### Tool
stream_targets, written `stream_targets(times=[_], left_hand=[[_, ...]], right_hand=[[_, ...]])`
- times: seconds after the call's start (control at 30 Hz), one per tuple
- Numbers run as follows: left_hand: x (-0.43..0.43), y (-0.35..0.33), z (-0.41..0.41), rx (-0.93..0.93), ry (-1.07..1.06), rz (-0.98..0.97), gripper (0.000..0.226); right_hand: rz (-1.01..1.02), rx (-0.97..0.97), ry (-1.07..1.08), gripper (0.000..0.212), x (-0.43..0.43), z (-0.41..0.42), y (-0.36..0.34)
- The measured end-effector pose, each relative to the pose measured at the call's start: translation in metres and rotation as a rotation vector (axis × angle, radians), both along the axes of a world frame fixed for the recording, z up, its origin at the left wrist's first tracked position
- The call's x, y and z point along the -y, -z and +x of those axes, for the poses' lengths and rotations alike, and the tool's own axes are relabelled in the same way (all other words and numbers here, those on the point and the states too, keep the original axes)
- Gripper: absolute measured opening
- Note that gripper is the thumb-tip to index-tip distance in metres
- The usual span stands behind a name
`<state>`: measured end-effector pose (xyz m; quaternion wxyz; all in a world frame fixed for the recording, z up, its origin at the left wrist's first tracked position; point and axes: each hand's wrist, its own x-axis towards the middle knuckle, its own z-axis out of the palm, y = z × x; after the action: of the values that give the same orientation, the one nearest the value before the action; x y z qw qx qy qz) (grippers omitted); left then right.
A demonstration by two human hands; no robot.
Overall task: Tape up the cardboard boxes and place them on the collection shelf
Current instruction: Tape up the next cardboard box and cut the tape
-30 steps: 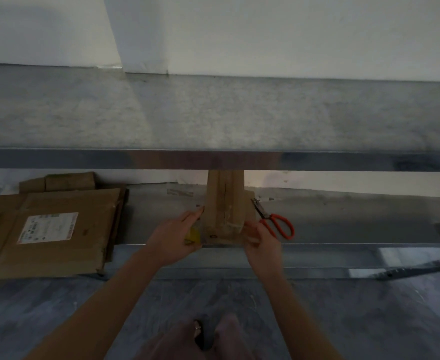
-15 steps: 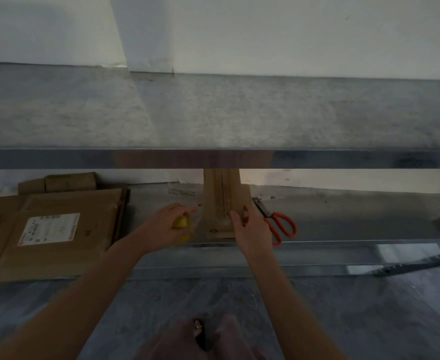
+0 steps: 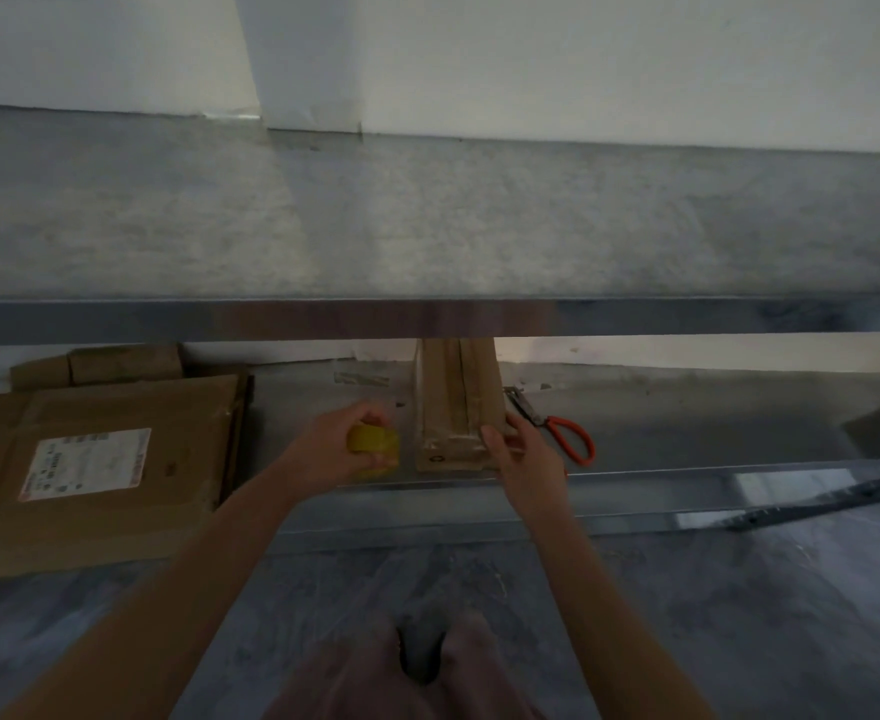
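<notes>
Head view: a narrow cardboard box (image 3: 456, 402) lies lengthwise on the lower shelf (image 3: 687, 439), its far end hidden under the upper shelf (image 3: 427, 226). L hand (image 3: 339, 444) has fingers curled round a yellow tape roll (image 3: 374, 448), just left of the box. R hand (image 3: 526, 457) grips the box's near right corner, thumb on top. Just right of it lie scissors (image 3: 565, 433) w/ orange handles.

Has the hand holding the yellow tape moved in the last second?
Yes. The left hand, gripping the yellow tape roll, has drawn left, off the cardboard box, farther from the orange scissors.
</notes>
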<state>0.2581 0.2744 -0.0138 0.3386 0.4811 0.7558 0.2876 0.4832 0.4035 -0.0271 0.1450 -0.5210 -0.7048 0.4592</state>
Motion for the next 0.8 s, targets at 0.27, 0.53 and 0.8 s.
stream_targets(times=[0.27,0.53,0.8], left_hand=[[0.002,0.003,0.002,0.195,-0.056,-0.04,0.027],[0.0,-0.001,0.001,0.104,-0.086,-0.055,0.031],[0.007,-0.008,0.002,-0.024,-0.124,-0.064,0.027]], right_hand=[[0.039,-0.041,-0.065,0.047,-0.005,0.007,0.004],[0.37,0.39,-0.147,0.055,-0.066,0.067,0.064],[0.411,0.888,-0.254,0.046,-0.095,0.043,0.07]])
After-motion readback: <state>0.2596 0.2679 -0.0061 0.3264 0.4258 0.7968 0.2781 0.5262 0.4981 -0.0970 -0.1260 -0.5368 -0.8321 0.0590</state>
